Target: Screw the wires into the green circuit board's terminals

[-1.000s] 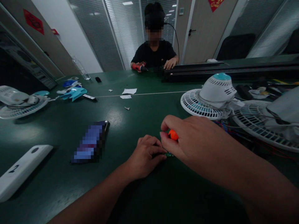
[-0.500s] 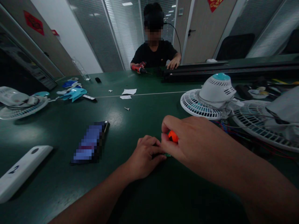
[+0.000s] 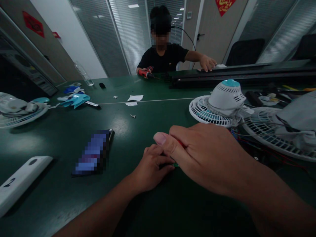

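My right hand (image 3: 204,154) is closed around what looks like an orange-handled screwdriver (image 3: 181,143). Only a sliver of its handle shows, and the tip is hidden behind the hand. The thumb lies stretched along the side, over the fingers of my left hand (image 3: 153,168). With its fingertips together, my left hand presses a small green circuit board (image 3: 176,164) against the tabletop. Most of that board is covered by both hands.
Two white fan heads (image 3: 227,98) lie at the right with loose wires (image 3: 269,154). Another fan (image 3: 22,108) is at the left. A phone (image 3: 92,153) and a white casing (image 3: 23,184) lie nearer. Across the green table, a person holds a red power drill (image 3: 145,73) beside long black rails (image 3: 234,77).
My right hand has rotated; its thumb now extends leftward and hides most of the orange handle. My left hand stays nearly still. The person opposite has stretched one arm rightward over the rails.
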`<action>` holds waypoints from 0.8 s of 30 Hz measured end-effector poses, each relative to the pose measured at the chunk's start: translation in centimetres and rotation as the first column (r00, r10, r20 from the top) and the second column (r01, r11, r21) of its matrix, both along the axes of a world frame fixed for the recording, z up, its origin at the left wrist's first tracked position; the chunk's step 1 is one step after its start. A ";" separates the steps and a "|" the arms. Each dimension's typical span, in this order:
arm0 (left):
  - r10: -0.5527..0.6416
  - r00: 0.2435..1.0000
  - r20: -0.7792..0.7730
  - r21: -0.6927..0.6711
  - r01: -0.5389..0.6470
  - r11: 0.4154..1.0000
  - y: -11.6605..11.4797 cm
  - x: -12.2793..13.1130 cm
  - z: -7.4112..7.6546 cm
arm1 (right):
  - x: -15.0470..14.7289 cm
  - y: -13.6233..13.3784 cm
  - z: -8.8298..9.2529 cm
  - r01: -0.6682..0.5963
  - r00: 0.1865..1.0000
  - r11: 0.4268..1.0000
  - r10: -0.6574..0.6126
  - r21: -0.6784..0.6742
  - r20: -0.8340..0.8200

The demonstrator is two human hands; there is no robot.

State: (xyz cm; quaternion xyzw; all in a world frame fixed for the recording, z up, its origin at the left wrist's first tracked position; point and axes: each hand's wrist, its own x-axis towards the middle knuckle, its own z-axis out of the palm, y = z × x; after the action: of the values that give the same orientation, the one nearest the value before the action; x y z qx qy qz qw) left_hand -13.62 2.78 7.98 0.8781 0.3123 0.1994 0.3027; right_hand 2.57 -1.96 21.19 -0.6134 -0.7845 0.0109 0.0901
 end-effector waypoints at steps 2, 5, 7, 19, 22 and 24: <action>0.011 1.000 -0.017 0.016 -0.011 1.000 0.0 0.0 -0.1 | 0.1 0.1 -0.1 -0.003 0.999 0.999 0.002 0.033 0.038; 0.006 0.999 -0.033 0.046 -0.005 0.999 0.1 -0.1 -0.3 | 0.0 0.2 -0.4 0.006 0.995 0.997 -0.013 0.076 0.095; -0.003 0.999 -0.042 0.056 0.005 0.998 0.1 -0.1 -0.4 | -0.1 0.3 -0.5 0.008 0.994 0.996 -0.017 0.086 0.109; -0.032 0.999 -0.020 0.070 0.033 0.997 0.1 -0.1 -0.2 | -0.1 0.2 -0.4 -0.041 0.996 0.998 0.037 0.050 0.079; -0.030 0.999 -0.015 0.067 0.031 0.997 0.2 -0.1 -0.3 | -0.1 0.2 -0.3 -0.051 0.995 0.998 0.047 0.038 0.087; -0.028 0.999 -0.018 0.070 0.030 0.997 0.2 -0.1 -0.4 | -0.1 0.2 -0.2 -0.048 0.996 0.999 0.047 0.017 0.081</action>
State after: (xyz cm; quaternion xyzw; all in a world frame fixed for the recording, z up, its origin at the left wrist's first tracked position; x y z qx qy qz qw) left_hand -13.74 3.00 7.60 0.8943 0.2948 0.1986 0.2719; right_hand 2.46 -1.74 21.00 -0.5936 -0.8020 -0.0190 0.0640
